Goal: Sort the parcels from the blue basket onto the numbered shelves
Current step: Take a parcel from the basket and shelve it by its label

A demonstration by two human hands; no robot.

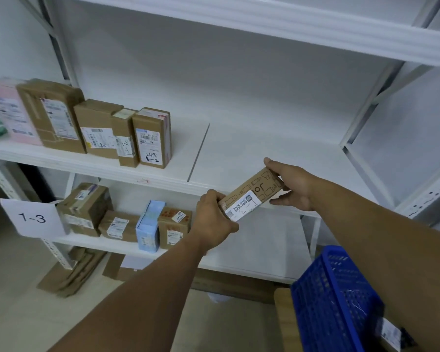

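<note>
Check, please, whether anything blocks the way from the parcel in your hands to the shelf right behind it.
Nothing visible does. The left hand and right hand hold the brown parcel before the upper shelf, whose board is bare there; the nearest box, marked 1-2, stands off to the left.

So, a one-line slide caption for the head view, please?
Left hand and right hand hold a cardboard parcel before the white shelves, blue basket beside.

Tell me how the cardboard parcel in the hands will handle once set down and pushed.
Probably stiff: the cardboard parcel looks straight though held only at its ends by the left hand and right hand. Likely light, being held out on outstretched arms. Flat faces suggest it slides rather than rolls.
</note>
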